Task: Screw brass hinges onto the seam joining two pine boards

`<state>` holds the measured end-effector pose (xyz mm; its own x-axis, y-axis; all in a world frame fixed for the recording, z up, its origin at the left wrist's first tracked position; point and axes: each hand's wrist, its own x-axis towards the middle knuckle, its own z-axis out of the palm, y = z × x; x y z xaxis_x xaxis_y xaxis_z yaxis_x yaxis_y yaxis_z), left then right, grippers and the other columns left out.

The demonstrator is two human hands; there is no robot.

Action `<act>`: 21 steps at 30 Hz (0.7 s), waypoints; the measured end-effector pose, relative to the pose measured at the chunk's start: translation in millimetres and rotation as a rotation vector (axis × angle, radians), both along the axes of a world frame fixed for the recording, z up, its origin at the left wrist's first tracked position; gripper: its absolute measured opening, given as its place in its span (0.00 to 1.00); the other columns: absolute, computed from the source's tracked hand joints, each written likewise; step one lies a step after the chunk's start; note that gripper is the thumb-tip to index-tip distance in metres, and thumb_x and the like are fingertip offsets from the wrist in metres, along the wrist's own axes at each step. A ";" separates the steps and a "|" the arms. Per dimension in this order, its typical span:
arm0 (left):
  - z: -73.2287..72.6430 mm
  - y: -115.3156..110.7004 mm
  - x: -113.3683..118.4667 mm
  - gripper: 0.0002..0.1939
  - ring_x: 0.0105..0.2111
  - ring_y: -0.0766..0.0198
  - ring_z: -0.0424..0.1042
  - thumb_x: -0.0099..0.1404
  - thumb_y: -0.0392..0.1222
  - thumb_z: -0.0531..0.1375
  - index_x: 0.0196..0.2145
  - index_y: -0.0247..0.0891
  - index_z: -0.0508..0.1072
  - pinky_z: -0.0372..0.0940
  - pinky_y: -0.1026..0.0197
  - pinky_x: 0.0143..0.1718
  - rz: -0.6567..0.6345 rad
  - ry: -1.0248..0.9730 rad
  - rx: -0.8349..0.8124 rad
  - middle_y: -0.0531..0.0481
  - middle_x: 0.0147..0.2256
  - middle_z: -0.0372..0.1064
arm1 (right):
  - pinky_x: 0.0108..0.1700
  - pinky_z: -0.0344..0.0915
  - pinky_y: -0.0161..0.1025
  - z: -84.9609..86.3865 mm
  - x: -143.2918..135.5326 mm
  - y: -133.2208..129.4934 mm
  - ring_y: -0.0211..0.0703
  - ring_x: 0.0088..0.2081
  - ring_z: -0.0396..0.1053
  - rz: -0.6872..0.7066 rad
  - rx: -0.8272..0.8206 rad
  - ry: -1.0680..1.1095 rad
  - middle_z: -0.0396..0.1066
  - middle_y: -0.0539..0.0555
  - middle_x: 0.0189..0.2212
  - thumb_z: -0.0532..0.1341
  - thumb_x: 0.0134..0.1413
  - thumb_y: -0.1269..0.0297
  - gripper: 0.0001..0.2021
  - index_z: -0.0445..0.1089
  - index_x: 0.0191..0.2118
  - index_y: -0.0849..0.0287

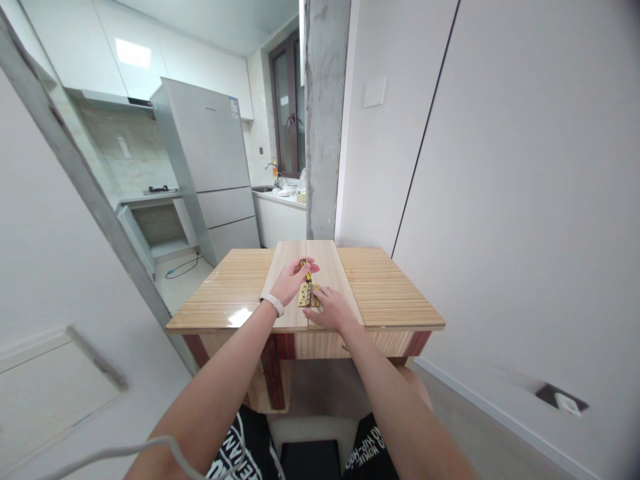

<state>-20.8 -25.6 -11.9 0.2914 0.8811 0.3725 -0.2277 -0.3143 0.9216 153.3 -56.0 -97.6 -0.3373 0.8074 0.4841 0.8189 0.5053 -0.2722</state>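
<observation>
My left hand, with a pale band at its wrist, is closed round a yellow and black screwdriver. The screwdriver points down at a brass hinge, which lies opened out over the seam between two pale boards. From the right, my right hand reaches the hinge, its fingers and thumb spread at the hinge's right and near edges. Whether the screwdriver's tip meets a screw is too small to tell.
The boards lie across the middle of a striped wooden table. A grey cable crosses the lower left near my left forearm. Beyond the table stand a fridge and a sink counter. A white wall rises at right.
</observation>
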 end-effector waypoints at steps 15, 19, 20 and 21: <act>-5.1 3.0 -2.9 0.23 0.51 0.55 0.75 0.69 0.58 0.61 0.51 0.37 0.70 0.67 0.51 0.52 -0.011 0.021 0.026 0.38 0.47 0.77 | 0.62 0.57 0.51 -3.5 0.9 2.2 0.55 0.59 0.63 -0.009 -0.006 -0.003 0.69 0.61 0.56 0.62 0.57 0.38 0.31 0.70 0.59 0.53; -0.7 -3.1 -2.9 0.22 0.51 0.54 0.75 0.70 0.58 0.60 0.51 0.37 0.71 0.67 0.51 0.52 -0.003 0.084 0.063 0.38 0.48 0.76 | 0.61 0.57 0.51 -2.4 0.3 2.3 0.55 0.58 0.63 -0.003 0.001 -0.003 0.70 0.61 0.55 0.62 0.57 0.38 0.31 0.70 0.58 0.53; 0.8 -4.1 -3.1 0.22 0.51 0.54 0.75 0.70 0.58 0.60 0.51 0.37 0.71 0.67 0.51 0.52 0.002 0.106 0.074 0.38 0.48 0.76 | 0.61 0.57 0.51 -1.9 0.0 2.1 0.55 0.58 0.64 -0.001 0.003 -0.002 0.70 0.61 0.55 0.62 0.58 0.38 0.31 0.70 0.58 0.53; 2.2 -4.5 -3.4 0.22 0.51 0.54 0.75 0.70 0.58 0.60 0.51 0.37 0.71 0.66 0.51 0.52 0.002 0.127 0.085 0.38 0.47 0.77 | 0.61 0.58 0.50 -1.5 -0.3 1.9 0.55 0.58 0.64 0.000 0.005 0.000 0.70 0.61 0.55 0.62 0.58 0.38 0.30 0.70 0.58 0.53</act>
<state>-24.2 -30.1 -9.7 0.3388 0.8486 0.4063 -0.1100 -0.3931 0.9129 152.9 -54.0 -99.2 -0.3371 0.8049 0.4884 0.8190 0.5066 -0.2694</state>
